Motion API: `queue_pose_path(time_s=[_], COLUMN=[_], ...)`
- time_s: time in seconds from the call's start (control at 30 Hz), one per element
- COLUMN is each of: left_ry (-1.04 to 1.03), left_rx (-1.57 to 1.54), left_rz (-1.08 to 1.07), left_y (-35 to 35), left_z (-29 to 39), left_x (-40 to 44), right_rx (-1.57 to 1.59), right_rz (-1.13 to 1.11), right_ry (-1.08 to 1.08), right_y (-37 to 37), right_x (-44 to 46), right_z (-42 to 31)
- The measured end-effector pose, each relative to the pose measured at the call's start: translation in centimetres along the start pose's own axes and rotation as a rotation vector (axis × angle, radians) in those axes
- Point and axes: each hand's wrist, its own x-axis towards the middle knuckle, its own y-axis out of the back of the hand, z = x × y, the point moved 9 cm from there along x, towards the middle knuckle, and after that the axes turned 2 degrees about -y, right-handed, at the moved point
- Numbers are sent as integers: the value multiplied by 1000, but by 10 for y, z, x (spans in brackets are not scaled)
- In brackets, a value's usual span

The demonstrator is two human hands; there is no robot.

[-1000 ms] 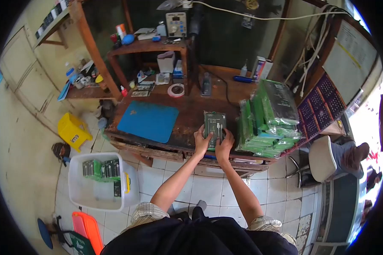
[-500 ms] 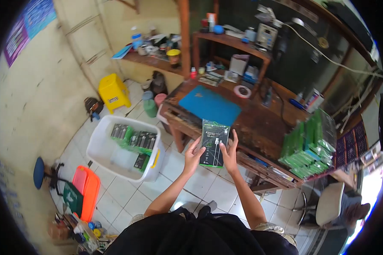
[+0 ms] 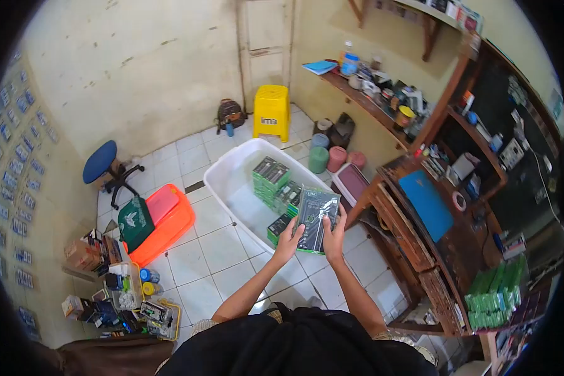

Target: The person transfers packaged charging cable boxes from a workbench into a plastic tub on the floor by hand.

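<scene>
Between my two hands is a black charging cable box (image 3: 319, 207) with green edges and a glossy clear wrap, its printed front facing up. My left hand (image 3: 289, 240) grips its left edge, and my right hand (image 3: 334, 235) grips the right edge, thumbs on the front. Just beyond and to the left stands a large white plastic tub (image 3: 232, 203). Similar black and green boxes (image 3: 271, 175) are stacked inside it, along the right side. The held box overlaps the tub's near right rim in view.
A wooden desk (image 3: 413, 219) with a blue mat (image 3: 426, 203) stands at right; more green packs (image 3: 495, 294) are piled on its near end. A yellow stool (image 3: 271, 113) is behind the tub. An orange lid (image 3: 169, 225) lies left on the tiles, near a blue swivel chair (image 3: 100, 161).
My view has turned left, from the desk toward the tub. Both hands still hold the box, which now appears in front of the tub instead of the desk edge.
</scene>
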Motion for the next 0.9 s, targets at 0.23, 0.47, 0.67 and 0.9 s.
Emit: queue_pose_path(time_s=[0.23, 0.47, 0.67, 0.9], left_ry=[-18, 33, 95, 185], left_rx=[41, 194, 373, 356], left_rz=[112, 173, 222, 281], left_y=[88, 159, 231, 304], left_z=[-14, -46, -59, -73], left_x=[19, 88, 163, 236], right_rx=[52, 56, 109, 159], right_rz=[-108, -134, -242, -435], right_ry=[-166, -212, -351, -439], right_y=[-99, -175, -245, -320], right_x=[25, 76, 112, 149], right_z=[32, 103, 155, 187])
